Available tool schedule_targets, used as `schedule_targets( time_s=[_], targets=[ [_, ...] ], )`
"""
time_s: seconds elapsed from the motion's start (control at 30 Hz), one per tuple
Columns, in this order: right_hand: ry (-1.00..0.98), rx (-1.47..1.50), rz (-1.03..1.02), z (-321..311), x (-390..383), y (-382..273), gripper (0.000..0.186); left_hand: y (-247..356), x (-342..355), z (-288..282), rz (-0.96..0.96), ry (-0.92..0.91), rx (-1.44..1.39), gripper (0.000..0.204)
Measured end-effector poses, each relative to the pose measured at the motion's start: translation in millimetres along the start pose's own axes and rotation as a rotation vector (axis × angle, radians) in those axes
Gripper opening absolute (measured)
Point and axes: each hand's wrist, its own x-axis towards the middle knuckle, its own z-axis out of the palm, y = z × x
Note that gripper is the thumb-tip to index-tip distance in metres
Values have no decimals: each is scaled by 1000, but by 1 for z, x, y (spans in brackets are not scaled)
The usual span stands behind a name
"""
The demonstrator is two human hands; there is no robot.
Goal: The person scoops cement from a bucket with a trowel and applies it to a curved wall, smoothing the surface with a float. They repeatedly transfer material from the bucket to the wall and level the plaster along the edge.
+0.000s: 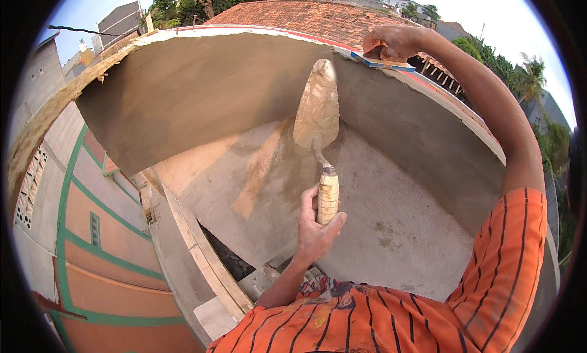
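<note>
Orange shirt with dark stripes (391, 322) fills the bottom of the head view, closest of all. Up from it comes the left hand (315, 227), fingers wrapped tight round the pale wooden handle of a mortar-caked pointed steel trowel (318, 111), blade standing upright with its tip near the wall's top edge. And the right hand (391, 42) reaches high, closed over a flat blue-edged board (382, 62) lying on the red-trimmed rim of the curved grey plastered wall (202, 84). That wall sweeps across the upper view, smooth and damp-looking, with a rough grey cement floor (397, 231) below it. Off to the left, an orange building face with green painted bands (104, 243) drops away; behind the wall sits a terracotta tiled roof (318, 17).
</note>
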Motion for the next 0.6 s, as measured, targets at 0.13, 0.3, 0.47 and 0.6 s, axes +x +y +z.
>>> schedule_targets(
  time_s=[0.13, 0.3, 0.47, 0.6],
  targets=[
    [-86, -125, 127, -3, -30, 9, 44, 4, -3, -3, -27, -13, 14, 68],
    [43, 15, 79, -14, -54, 9, 43, 6, 2, 0, -67, -42, -49, 68],
    [-48, 92, 109, -6, -79, -4, 39, 6, 4, 6, -50, -116, -51, 66],
    [29, -322, 360, -19, -109, -5, 40, 5, 4, 9, -50, -140, -11, 65]
  ],
)
